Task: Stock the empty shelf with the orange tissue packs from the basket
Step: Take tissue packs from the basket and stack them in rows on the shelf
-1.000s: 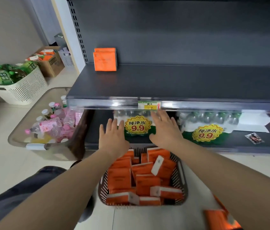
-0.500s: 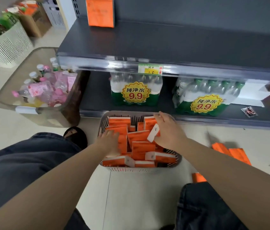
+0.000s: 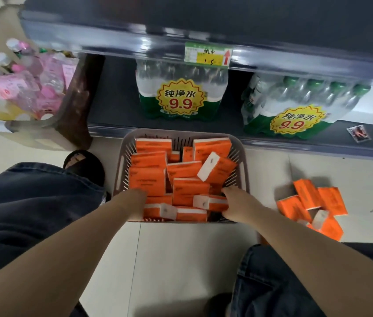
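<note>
Restock: left hand (image 3: 136, 203) and right hand (image 3: 238, 203), at the shelf (image 3: 295, 24) a second ago, now sink among orange tissue packs (image 3: 190, 191) in the basket (image 3: 121, 161); my fingers are buried, grip impossible to tell.

Slatted plastic basket (image 3: 124, 161); glossy orange-wrapped tissue packs (image 3: 147, 181); matt dark shelf (image 3: 116, 97).

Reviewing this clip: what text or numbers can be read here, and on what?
"纯净水 9.9": sticker on the left water pack.
"纯净水 9.9": sticker on the right water pack.
"纸巾" and "15": handwritten on the shelf price tag; its small print is blurred.
Print on the orange tissue packs and pink bottles: too blurred to read.
</note>
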